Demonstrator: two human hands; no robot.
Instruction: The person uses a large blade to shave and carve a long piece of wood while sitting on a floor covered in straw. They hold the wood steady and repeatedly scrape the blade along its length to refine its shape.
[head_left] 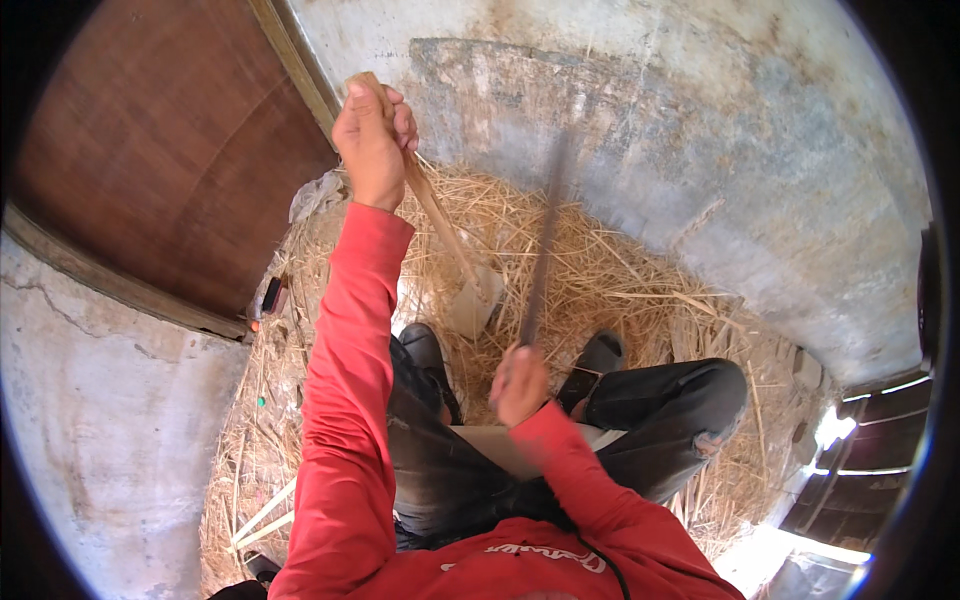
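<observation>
My left hand (372,140), raised in front of me, is wrapped round the upper end of a pale wooden stick (442,222). The stick slants down to a pale block (470,308) between my feet, and its lower end appears to rest there. Lower and to the right, my right hand (520,385) grips a long dark machete-like blade (545,240), which points up and away from me. Blur softens the blade's tip and this hand, and the handle is hidden inside the fingers. A gap separates blade and stick.
Loose straw (620,260) covers the floor around my shoes (425,350). A worn plaster wall (720,130) curves across the front and right. At left stands a brown wooden panel (170,150), with a small dark object (272,295) near its lower corner. Pale split strips (265,520) lie lower left.
</observation>
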